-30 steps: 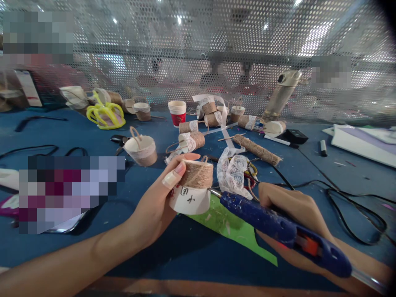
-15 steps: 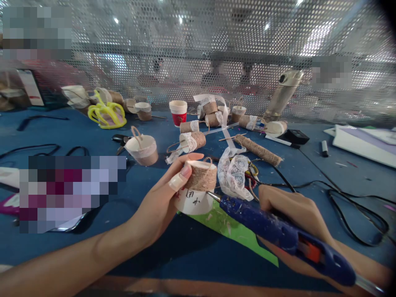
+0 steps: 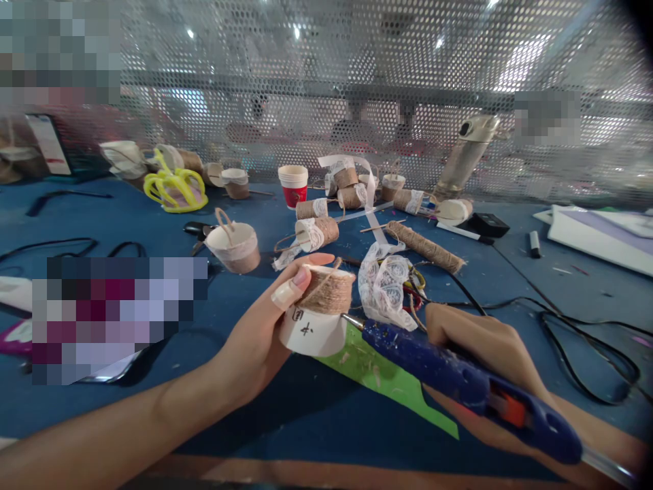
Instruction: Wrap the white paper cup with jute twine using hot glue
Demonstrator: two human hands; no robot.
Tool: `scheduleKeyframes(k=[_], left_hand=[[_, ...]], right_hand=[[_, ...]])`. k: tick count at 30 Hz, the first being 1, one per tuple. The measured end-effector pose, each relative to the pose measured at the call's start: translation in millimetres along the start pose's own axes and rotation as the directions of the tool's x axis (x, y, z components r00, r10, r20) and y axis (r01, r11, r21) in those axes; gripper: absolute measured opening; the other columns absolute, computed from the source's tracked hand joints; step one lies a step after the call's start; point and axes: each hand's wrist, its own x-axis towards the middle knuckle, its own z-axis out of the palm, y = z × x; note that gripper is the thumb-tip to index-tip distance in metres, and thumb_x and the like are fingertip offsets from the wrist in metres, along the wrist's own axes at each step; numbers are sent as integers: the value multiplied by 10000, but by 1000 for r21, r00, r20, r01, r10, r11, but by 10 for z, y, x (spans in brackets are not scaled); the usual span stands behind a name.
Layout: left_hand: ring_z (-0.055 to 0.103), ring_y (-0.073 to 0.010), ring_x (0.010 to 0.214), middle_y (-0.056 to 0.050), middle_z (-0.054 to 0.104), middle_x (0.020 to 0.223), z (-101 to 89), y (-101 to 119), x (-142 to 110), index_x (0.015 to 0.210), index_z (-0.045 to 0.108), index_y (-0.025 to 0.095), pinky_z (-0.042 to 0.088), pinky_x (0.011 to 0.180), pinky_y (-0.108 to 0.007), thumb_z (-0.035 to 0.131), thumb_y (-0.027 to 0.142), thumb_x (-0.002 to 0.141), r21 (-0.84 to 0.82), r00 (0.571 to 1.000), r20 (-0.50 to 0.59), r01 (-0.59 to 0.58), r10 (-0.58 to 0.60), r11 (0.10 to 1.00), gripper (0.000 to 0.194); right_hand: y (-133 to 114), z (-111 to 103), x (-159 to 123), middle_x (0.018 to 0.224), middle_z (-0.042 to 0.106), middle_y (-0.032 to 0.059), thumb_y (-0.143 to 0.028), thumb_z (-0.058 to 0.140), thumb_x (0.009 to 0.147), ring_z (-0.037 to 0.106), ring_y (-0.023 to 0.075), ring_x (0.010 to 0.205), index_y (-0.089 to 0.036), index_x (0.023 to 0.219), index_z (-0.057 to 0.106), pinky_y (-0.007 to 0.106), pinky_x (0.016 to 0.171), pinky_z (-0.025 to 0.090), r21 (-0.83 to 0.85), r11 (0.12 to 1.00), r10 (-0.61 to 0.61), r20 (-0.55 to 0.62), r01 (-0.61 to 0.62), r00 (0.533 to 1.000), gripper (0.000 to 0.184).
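My left hand (image 3: 265, 327) is closed round an upturned white paper cup (image 3: 316, 312) whose upper half is wound with brown twine; a plaster covers the thumb tip. A blue hot glue gun (image 3: 459, 381) lies in my right hand (image 3: 484, 347), which is closed on its grip. The metal nozzle touches the cup's right side just below the twine. A loose twine end sticks up from the cup's top. Under both lies a green paper sheet (image 3: 388, 381) on the blue table.
A heap of white lace (image 3: 382, 282) and a twine-wrapped stick (image 3: 426, 246) lie just behind. Several twine-wrapped cups, a red paper cup (image 3: 293, 185), a yellow crown shape (image 3: 176, 189) and black cables (image 3: 576, 340) spread over the table. A perforated metal screen closes the back.
The cup has tilted slightly back and forth in my left hand; the glue gun's nozzle stays at its right side. Little else has moved.
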Motion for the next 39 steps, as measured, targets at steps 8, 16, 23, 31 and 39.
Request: scheduleKeyframes(k=[8,16,23,31,39], left_hand=[[699,-239,965,-72,770,1171,7,-16,14,1174,716,230,541,816,-311,682,499,865,27,1000,5,27,-27,999,411],[710,-221,926,-58,791,1091,9,-4,-2,1152,738,220,537,784,-283,694,483,862,6,999,-8,51,-51,999,394],[705,-201,864,-68,793,1048,50,39,6,1105,754,176,519,714,-260,657,413,890,-94,994,-55,94,-99,991,334],[706,-215,867,-83,792,1045,89,77,16,1100,757,157,515,737,-289,633,415,905,-121,989,-79,117,-127,986,346],[704,-218,876,-73,791,1057,89,77,19,1081,769,160,506,738,-288,676,417,877,-136,988,-84,116,-128,984,341]], right_hand=[[15,-4,-10,677,386,-78,-132,597,686,331,100,530,-260,794,326,235,525,274,2,1000,-26,31,26,999,318],[-4,-12,1,671,403,-80,-130,600,686,330,106,512,-267,800,331,238,510,293,-4,1000,-21,15,21,1000,323],[0,-7,-12,653,382,-89,-91,598,640,321,93,501,-261,772,328,221,487,276,30,999,11,10,-11,1000,346],[14,-6,0,661,387,-89,-85,599,648,323,92,517,-257,770,331,223,496,270,50,999,20,15,-21,1000,341],[3,5,7,648,393,-85,-106,596,724,328,97,505,-258,775,328,231,504,276,-17,1000,-6,-6,6,1000,312]])
